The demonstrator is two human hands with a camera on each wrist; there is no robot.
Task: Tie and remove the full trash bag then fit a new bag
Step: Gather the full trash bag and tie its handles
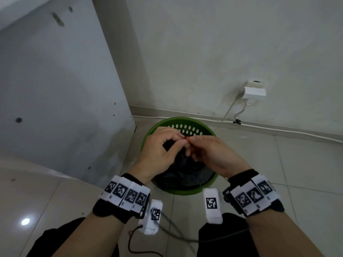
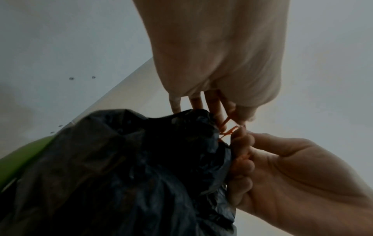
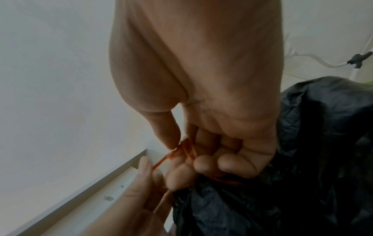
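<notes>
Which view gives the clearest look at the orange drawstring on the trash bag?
The right wrist view: the orange drawstring runs between thumb and fingers above the black bag. The left wrist view shows thin strands; the head view shows only a speck between the hands.

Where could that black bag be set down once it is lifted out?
Bare floor tile lies right of the green bin, short of the wall cable. Left is tight: the grey panel stands close. Near the feet, cords clutter the floor.

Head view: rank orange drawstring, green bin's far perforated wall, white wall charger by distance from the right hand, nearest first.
1. Thin orange drawstring: pinched at the right hand's fingertips, above the black plastic trash bag.
2. Far perforated wall of the round green plastic bin: just beyond the fingers.
3. White wall charger: up right on the wall.
</notes>
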